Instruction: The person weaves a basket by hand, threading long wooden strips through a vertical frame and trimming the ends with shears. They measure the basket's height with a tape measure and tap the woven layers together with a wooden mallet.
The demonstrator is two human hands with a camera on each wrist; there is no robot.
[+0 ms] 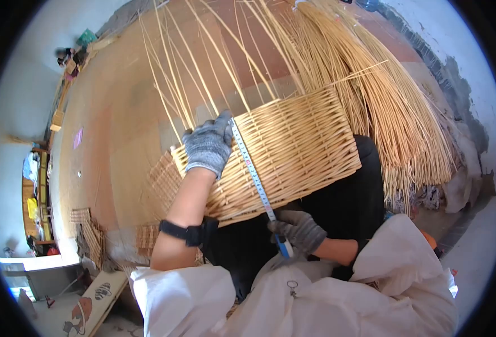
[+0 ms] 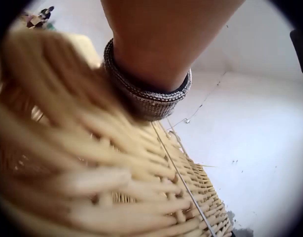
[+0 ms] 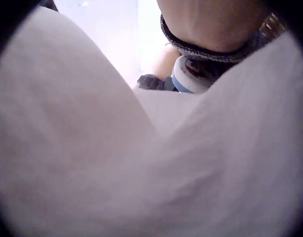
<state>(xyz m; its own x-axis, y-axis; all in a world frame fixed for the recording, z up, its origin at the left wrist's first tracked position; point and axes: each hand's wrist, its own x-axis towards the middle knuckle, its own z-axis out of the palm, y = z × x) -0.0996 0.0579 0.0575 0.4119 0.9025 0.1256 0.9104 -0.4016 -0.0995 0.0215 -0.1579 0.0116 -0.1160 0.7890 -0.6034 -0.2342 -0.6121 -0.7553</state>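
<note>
Leftmost, my gloved left grip (image 1: 207, 147) lies on the upper edge of the wicker basket (image 1: 304, 143), beside the end of the tape measure (image 1: 253, 171); whether its fingers curl round that edge I cannot tell. Beyond this grip, long bare stakes (image 1: 235, 83) stick out from the weave. The basket sits across my lap (image 1: 337, 196), mostly to the right of my left grip and beyond my right one. I judge it light for its bulk, stiff where closely woven, its ridges giving gloves good purchase; I would hold it by the firm edge or a corner, since the thin stakes could bend or snap. From my left grip the tape measure slants across the weave to my right grip (image 1: 303, 230), which is curled round its case. The ribbon looks smooth and could slide on the ridges, so it is best held at its end and by the case. Farthest right, past both grips, spreads a large bundle of canes (image 1: 399, 123).
</note>
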